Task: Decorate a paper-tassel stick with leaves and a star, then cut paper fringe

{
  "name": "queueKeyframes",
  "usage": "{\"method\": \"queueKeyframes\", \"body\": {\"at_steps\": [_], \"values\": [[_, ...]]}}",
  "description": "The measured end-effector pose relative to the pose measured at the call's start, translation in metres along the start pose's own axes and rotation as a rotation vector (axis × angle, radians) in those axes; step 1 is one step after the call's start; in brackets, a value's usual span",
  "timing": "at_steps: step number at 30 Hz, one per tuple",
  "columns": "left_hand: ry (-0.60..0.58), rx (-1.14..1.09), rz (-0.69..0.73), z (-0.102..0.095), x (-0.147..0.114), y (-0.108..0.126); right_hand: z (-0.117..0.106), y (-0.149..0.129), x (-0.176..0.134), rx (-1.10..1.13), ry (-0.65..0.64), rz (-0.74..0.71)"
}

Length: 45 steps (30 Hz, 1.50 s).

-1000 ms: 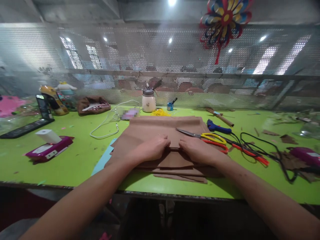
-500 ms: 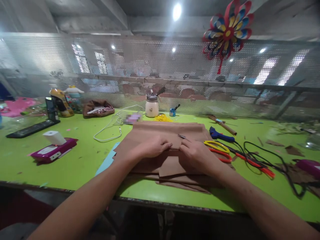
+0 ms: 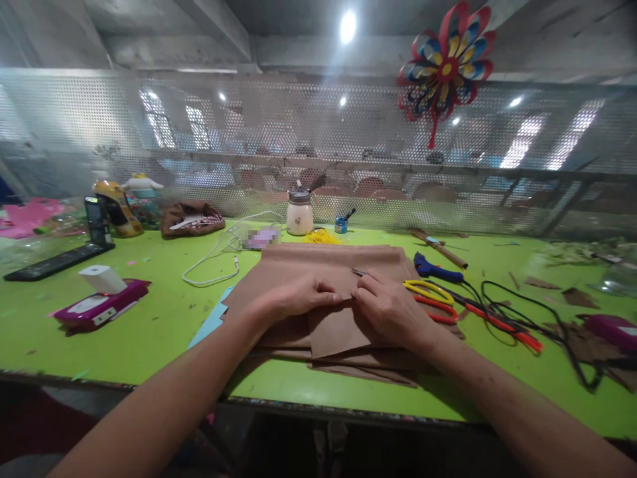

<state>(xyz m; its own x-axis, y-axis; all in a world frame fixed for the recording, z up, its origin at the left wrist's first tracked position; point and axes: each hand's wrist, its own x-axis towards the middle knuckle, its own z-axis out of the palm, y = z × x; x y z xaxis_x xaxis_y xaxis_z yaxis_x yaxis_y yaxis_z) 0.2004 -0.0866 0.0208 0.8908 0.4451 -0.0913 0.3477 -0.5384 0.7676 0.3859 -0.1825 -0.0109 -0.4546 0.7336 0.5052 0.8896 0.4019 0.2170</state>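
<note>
A stack of brown paper sheets (image 3: 283, 269), or something much like paper, lies in front of me, layered and partly folded. My left hand (image 3: 309, 295) is closed, thumb and fingers pinching the upper edge of a smaller brown piece (image 3: 336, 328) on the stack. Just to its right, my right hand (image 3: 385, 302) pinches the same edge, fingers curled. A slim metal-tipped tool (image 3: 358, 272) pokes out from the right hand's fingers; its other end is hidden, so I cannot tell its kind. Light blue paper (image 3: 212, 322) shows under the stack's left side.
Right of the stack lie yellow-and-red-handled scissors (image 3: 430, 299), a blue glue gun (image 3: 438, 267) and a black cord (image 3: 542, 295). A cream bottle (image 3: 300, 216) and yellow strands (image 3: 322, 236) stand behind. Leftward are a white cable (image 3: 202, 282) and a purple device (image 3: 102, 309).
The smaller brown piece has its upper edge raised toward the fingers. My hands have come slightly closer together. The whole view has shifted a little.
</note>
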Motion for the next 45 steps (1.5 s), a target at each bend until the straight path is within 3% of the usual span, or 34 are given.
{"method": "queueKeyframes", "body": {"at_steps": [5,9,12,15,18,22,30,36,45], "values": [[0.021,0.081,0.015,0.0,0.001,-0.001,-0.001,0.003,-0.001,0.325,0.016,0.106],[0.034,0.101,0.036,0.002,0.0,-0.001,-0.011,0.005,-0.001,0.638,0.018,0.301],[0.024,0.11,0.064,0.003,0.0,0.0,-0.016,0.006,0.001,0.795,-0.098,0.437],[0.02,0.133,0.102,0.004,0.0,0.002,-0.018,0.006,0.001,0.908,-0.245,0.45],[0.033,0.212,0.145,0.006,0.0,0.003,-0.019,0.006,0.0,0.981,-0.295,0.453],[0.12,0.381,0.195,0.011,-0.002,0.008,-0.019,0.008,0.0,0.97,-0.266,0.467],[0.281,0.642,0.161,0.014,-0.007,0.013,-0.016,0.01,-0.003,0.774,-0.078,0.451],[0.264,0.712,0.117,0.014,-0.006,0.013,-0.014,0.008,-0.005,0.729,-0.036,0.397],[0.108,0.382,0.17,0.009,-0.003,0.008,-0.031,0.003,-0.001,0.696,-0.092,0.3]]}}
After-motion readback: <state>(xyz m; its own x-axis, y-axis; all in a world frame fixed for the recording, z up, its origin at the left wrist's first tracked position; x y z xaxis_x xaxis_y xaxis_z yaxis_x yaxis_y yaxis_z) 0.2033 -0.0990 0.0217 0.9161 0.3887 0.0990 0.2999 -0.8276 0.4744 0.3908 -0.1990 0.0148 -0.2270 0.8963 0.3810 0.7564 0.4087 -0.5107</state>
